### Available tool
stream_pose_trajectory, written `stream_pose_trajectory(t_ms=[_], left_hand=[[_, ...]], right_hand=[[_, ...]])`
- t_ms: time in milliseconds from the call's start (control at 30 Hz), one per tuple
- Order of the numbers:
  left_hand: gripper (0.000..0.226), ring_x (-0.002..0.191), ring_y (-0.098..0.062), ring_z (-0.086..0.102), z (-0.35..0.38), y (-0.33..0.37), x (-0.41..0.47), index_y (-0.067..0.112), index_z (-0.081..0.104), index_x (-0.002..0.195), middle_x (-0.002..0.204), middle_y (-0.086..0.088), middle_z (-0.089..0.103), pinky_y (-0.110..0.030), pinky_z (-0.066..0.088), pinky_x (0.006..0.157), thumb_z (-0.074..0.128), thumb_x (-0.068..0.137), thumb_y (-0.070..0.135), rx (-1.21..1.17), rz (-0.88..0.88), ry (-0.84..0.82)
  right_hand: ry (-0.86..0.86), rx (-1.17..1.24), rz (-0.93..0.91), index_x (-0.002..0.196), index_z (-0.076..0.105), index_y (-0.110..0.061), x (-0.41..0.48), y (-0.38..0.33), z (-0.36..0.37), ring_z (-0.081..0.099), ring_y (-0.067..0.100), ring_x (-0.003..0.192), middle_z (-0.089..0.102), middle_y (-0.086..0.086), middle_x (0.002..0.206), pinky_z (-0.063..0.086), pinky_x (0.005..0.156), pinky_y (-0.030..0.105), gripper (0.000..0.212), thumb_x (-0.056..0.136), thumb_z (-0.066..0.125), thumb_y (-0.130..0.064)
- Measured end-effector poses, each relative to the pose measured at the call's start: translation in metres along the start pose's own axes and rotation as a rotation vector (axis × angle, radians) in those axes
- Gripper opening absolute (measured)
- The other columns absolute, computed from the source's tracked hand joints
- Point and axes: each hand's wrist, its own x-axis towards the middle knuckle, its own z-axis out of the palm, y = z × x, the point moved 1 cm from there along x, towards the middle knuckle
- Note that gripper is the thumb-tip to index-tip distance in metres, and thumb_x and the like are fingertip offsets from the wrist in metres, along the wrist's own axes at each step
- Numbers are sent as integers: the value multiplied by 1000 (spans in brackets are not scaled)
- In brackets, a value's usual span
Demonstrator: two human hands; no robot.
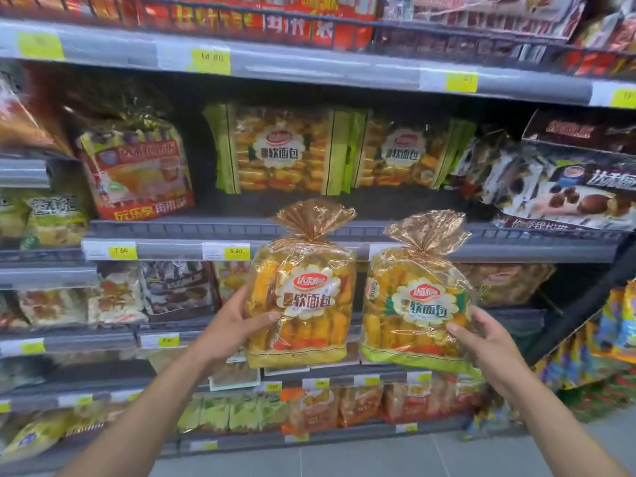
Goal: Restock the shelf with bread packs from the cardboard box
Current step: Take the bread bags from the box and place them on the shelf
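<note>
Left hand (237,318) grips the left pack (303,304), right hand (481,335) the right pack (416,304), thumbs across the fronts. Both stand upright, tied tops level with the shelf's (172,250) front edge. The free strip lies up and ahead, before 2 shelved packs (275,149).

Top-shelf packets (241,15) blurred, lower price tag (32,347) unreadable, left hand (237,321) partly hidden behind bread pack (303,304)

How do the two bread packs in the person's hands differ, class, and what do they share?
The left-hand pack has a yellow bottom edge; the right-hand pack a green one. The right-hand pack's label sits on a green band; the left-hand pack's has none. The left-hand pack is held higher than the right-hand pack. Both are clear bags with gathered tops and the same red logo.
</note>
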Motion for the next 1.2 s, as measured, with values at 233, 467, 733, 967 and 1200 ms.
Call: stream_pose_trajectory(t_ms=[233,467,733,967,1200], left_hand=[[115,144,-18,43,-19,-79,27,39,30,156,159,12,41,-51,39,116,89,61,65,47,38,-9],[94,126,-13,62,-16,-150,51,29,39,152,141,10,61,-44,52,105,86,72,42,42,120,4],[40,104,-21,73,-10,-217,88,26,59,119,109,5,78,-25,61,74,75,84,16,-1,233,60],[74,107,-11,71,-7,-229,102,29,60,120,115,7,76,-43,46,107,92,54,40,-122,260,38],[111,93,-19,73,3,-226,103,16,59,131,91,0,78,-41,51,102,98,34,54,-101,224,60]], right_hand=[[5,106,-89,125,63,-26,30,68,27,66,7,106,69,-6,125,50,87,27,42,86,76,-21],[6,149,-173,115,66,-23,73,158,50,70,2,90,71,-3,113,57,75,16,42,78,85,-31],[-23,273,-263,112,61,-15,116,245,74,67,-3,68,73,-14,85,52,55,13,27,93,57,3],[-71,225,-283,122,67,-16,135,270,59,71,11,84,73,2,112,57,64,21,89,42,98,-41],[-79,197,-216,114,69,-11,152,241,51,43,11,60,63,7,89,33,52,21,60,70,87,-47]])
